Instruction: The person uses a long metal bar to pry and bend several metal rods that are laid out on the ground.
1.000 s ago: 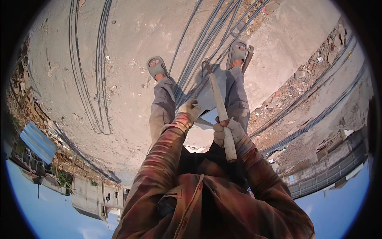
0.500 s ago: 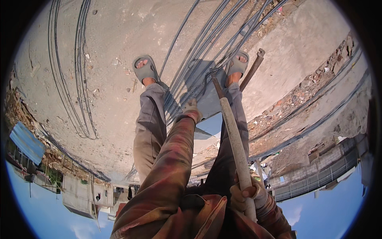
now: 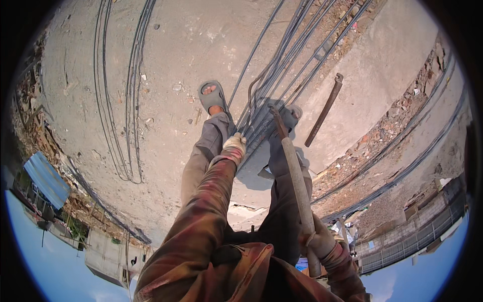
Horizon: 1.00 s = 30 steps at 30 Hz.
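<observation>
The left hand [image 3: 235, 146] seems clamped on the rods [image 3: 275, 68], the right hand [image 3: 322, 243] around the bar [image 3: 299, 183], and most rods look not yet bent.

Outdoor building site: bare ground [image 3: 191, 55], long dark rods [image 3: 282, 65], rubble [image 3: 392, 121], block wall [image 3: 397, 230].

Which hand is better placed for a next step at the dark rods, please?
Probably the left hand: it is at the dark rods, while the right hand grips the long-handled tool.
</observation>
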Tool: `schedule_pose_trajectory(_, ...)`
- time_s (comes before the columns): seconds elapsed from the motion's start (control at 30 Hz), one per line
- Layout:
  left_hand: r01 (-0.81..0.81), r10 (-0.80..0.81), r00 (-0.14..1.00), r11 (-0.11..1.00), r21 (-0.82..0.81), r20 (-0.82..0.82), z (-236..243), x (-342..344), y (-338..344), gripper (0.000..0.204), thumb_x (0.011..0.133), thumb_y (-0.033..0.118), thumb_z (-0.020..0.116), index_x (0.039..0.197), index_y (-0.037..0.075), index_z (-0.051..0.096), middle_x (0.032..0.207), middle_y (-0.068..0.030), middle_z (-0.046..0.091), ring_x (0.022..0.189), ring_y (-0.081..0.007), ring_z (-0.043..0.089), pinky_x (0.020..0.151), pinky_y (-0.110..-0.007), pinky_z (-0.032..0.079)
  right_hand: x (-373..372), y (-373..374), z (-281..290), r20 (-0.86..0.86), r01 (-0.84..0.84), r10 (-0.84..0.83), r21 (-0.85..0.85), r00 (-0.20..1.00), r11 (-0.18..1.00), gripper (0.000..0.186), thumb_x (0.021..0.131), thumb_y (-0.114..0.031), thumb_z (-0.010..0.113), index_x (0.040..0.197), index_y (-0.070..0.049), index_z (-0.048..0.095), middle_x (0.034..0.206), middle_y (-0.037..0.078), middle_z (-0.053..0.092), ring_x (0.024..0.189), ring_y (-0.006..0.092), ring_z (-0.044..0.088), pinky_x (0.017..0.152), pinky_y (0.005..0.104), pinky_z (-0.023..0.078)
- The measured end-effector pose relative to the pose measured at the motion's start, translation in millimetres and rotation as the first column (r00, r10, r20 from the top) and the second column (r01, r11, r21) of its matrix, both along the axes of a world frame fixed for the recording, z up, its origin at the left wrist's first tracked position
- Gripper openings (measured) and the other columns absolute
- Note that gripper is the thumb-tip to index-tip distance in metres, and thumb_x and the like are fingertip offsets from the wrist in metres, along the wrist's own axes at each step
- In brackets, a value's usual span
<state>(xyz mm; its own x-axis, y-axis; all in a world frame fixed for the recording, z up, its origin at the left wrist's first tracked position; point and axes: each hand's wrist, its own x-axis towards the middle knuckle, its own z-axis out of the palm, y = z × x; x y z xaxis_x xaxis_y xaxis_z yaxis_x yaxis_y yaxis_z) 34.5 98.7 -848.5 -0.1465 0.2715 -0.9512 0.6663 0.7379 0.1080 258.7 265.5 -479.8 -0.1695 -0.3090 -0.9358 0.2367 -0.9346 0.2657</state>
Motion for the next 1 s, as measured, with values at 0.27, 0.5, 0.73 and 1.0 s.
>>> schedule_pose_trajectory(0.27,-0.132,0.132,0.991,0.991,0.013,0.011,-57.8,-7.3,-42.4,0.023,0.087,0.030,0.054,0.101,0.012,0.057,0.094,-0.0197,0.064,0.094,-0.0400,0.060,0.079,-0.046,0.048,7.7,-50.2,-5.5,-0.082,0.095,-0.100,-0.065,0.992,0.993,0.090,0.071,-0.002,0.051,0.148,-0.008,0.005,0.083,0.010,0.056,0.062,0.0170,0.058,0.049,0.0311,0.050)
schedule_pose_trajectory(0.5,0.064,-0.064,0.997,0.998,-0.002,-0.035,-111.6,-47.9,-23.2,0.025,0.086,0.023,0.054,0.107,0.010,0.056,0.101,-0.0231,0.063,0.099,-0.0419,0.060,0.084,-0.049,0.048,-23.3,-59.6,-96.0,-0.121,0.030,-0.026,0.029,0.992,0.999,0.088,0.075,-0.010,0.055,0.147,-0.007,0.005,0.081,0.009,0.055,0.056,0.0187,0.056,0.046,0.0314,0.048)
schedule_pose_trajectory(0.73,0.068,-0.069,0.997,0.997,0.039,0.032,-136.1,-137.1,-35.6,0.025,0.086,0.023,0.052,0.107,0.008,0.056,0.106,-0.0230,0.062,0.102,-0.0415,0.059,0.085,-0.049,0.047,-121.6,-71.6,-126.5,-0.146,0.073,-0.076,-0.027,0.986,0.997,0.086,0.075,-0.014,0.065,0.145,-0.011,0.015,0.077,0.008,0.053,0.057,0.0171,0.055,0.047,0.0304,0.047)
schedule_pose_trajectory(1.0,0.040,-0.037,0.987,0.999,-0.016,0.159,-177.4,-206.3,-65.5,0.035,0.093,0.030,0.037,0.113,0.010,0.057,0.117,-0.0154,0.060,0.107,-0.0390,0.055,0.086,-0.042,0.046,-225.0,-62.6,-137.5,-0.028,0.328,-0.333,-0.107,0.943,0.938,0.061,0.084,0.001,0.057,0.137,-0.013,0.032,0.079,0.010,0.053,0.055,0.0164,0.052,0.046,0.0286,0.044)
